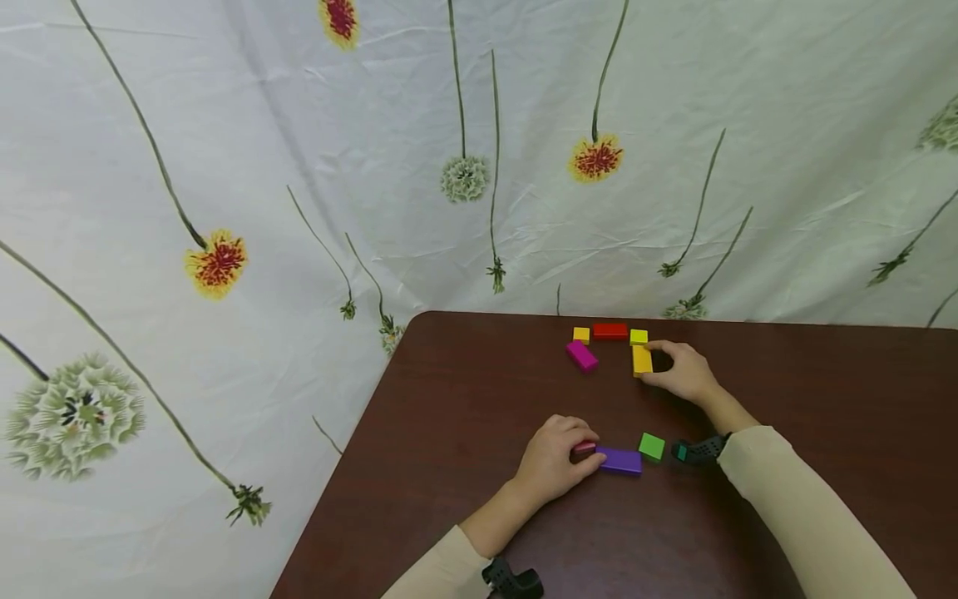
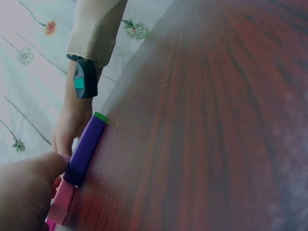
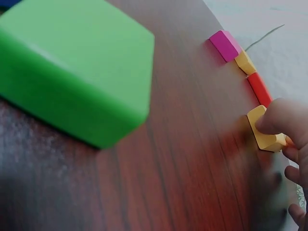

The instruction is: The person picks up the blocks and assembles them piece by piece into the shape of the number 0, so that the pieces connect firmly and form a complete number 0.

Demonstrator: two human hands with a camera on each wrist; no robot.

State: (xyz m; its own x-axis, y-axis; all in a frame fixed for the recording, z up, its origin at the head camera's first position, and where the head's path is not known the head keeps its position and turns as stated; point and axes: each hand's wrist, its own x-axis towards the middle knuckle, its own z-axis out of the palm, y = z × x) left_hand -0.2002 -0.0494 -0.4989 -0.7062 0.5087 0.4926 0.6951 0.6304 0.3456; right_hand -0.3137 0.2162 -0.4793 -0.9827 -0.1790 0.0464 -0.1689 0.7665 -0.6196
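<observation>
In the head view, the left fingers [image 1: 580, 435] partly hide the pink block [image 1: 584, 448].

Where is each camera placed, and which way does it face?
Head: on the head, facing forward and down at the table; left hand, right hand and sleeves show.
Left wrist: on that wrist, looking along the purple block; left hand, right hand, right sleeve show.
Right wrist: on that wrist, looking past the green block; part of the right hand shows.
Head and right wrist share the pinched yellow block.
</observation>
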